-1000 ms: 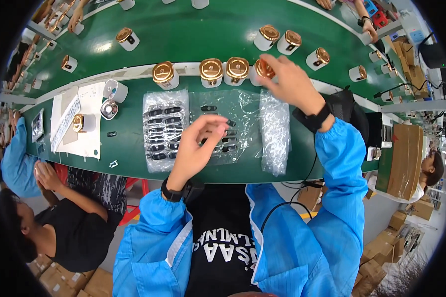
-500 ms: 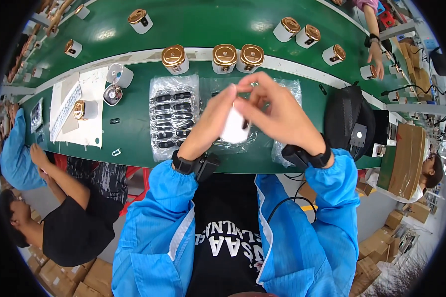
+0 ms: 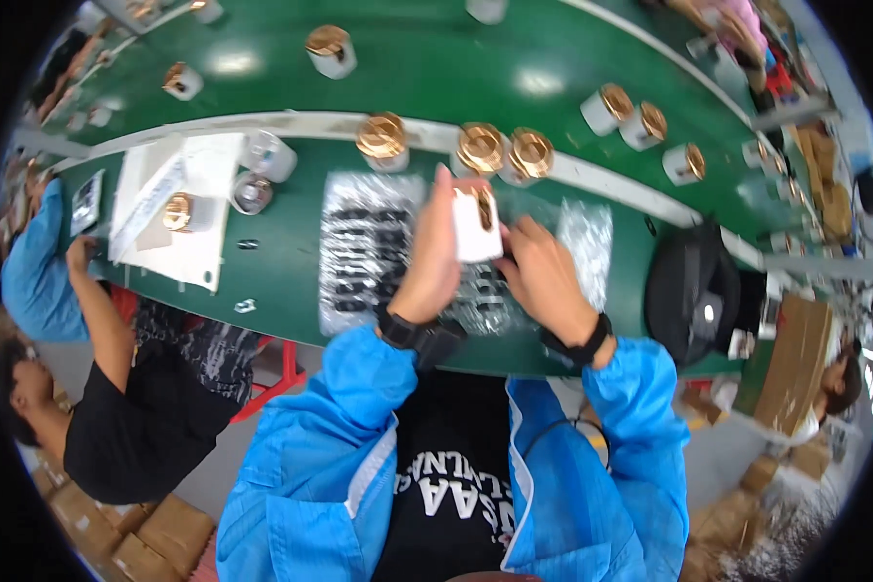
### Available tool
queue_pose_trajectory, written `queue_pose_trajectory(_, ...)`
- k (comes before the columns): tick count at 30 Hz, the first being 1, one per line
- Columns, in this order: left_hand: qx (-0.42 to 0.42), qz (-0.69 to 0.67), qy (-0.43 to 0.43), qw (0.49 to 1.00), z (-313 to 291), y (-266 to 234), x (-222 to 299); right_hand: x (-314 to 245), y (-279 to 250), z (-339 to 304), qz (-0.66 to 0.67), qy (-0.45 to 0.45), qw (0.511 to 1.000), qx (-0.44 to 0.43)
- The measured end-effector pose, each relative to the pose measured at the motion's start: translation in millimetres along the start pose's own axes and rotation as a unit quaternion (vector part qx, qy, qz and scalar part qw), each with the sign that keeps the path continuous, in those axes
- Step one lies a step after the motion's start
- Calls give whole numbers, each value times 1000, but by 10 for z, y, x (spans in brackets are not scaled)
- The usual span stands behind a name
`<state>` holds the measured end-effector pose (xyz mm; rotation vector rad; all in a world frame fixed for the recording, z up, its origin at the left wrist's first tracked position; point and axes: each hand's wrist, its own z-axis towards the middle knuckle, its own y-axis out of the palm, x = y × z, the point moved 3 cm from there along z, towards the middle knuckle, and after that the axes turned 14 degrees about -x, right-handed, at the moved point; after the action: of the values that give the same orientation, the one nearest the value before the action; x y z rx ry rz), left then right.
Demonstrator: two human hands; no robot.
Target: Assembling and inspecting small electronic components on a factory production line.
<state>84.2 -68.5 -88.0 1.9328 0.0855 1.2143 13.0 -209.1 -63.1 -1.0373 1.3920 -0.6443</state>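
Note:
My left hand (image 3: pixel 434 254) is wrapped along the left side of a white canister (image 3: pixel 475 241) with a gold top and a gold-brown oval panel on its side. The canister is tilted over the table. At its lower right edge is my right hand (image 3: pixel 546 276), fingers curled together; whatever they pinch is too small to tell. Beneath lies a clear plastic tray (image 3: pixel 480 306) with dark parts. To its left, another plastic-wrapped tray (image 3: pixel 332 247) carries rows of small black oval parts. Clear plastic wrap (image 3: pixel 588 242) lies beyond my right hand.
Gold-topped canisters (image 3: pixel 382 141) stand along the white rail (image 3: pixel 427 129), and more stand on the green belt behind. At left are a white sheet (image 3: pixel 204 247), a small dark part (image 3: pixel 248 244) and a seated co-worker (image 3: pixel 136 417). A black bag (image 3: pixel 689 291) rests at right.
The canister has turned so its oval panel shows. My right hand has moved from above it down to its lower right edge. The whole view has shifted and blurred.

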Motion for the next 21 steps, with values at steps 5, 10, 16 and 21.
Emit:
queue_pose_trajectory(5, 9, 12, 19, 1000, -22, 15, -86, -75, 12, -87, 3, -5, 1000, 7)
queue_pose_trajectory(10, -17, -3, 26, 1000, -96, 76, -34, -132, 0, -119, -16, 24, 1000, -6)
queue_pose_trajectory(16, -28, -29, 22, 999, -57, 115, -13, -65, 0, -62, -29, 44, 999, -11)
queue_pose_trajectory(21, -24, 7, 23, 999, -5, 8, -76, -45, 20, -5, -26, 10, 1000, 8)
